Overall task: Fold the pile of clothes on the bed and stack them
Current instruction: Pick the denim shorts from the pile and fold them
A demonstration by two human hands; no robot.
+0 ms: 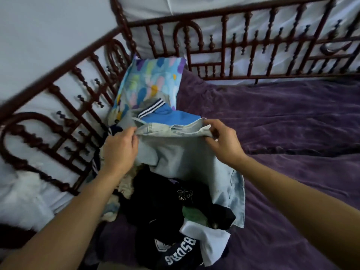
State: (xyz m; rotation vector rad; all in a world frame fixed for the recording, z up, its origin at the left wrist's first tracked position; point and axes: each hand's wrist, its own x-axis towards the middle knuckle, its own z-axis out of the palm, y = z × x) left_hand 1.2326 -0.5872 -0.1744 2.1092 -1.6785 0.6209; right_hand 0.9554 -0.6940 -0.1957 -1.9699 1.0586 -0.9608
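Both hands are lifted over a wrinkled purple velvety bedspread, each gripping the top hem of a pale blue washed-denim garment stretched between them. The left hand has its fingers curled round the left corner, and the right hand nips the right corner between thumb and bent fingers. The denim drapes downward, and its lower part lies over the far side of a jumbled heap of dark clothes on the near part of the bedspread, hiding what lies beneath. In that heap a navy garment with white block letters lies nearest the camera, with a white cloth touching it on the right and a patch of green fabric showing just above. A crumpled cream cloth sits at the heap's left edge, partly under the left forearm. Beyond the held denim lies a bright blue top with a navy-and-white striped collar, resting against a pillow printed with pastel brush-dabs in the corner. A dark red turned-spindle bed rail runs along the far and left sides, with white fabric behind it.
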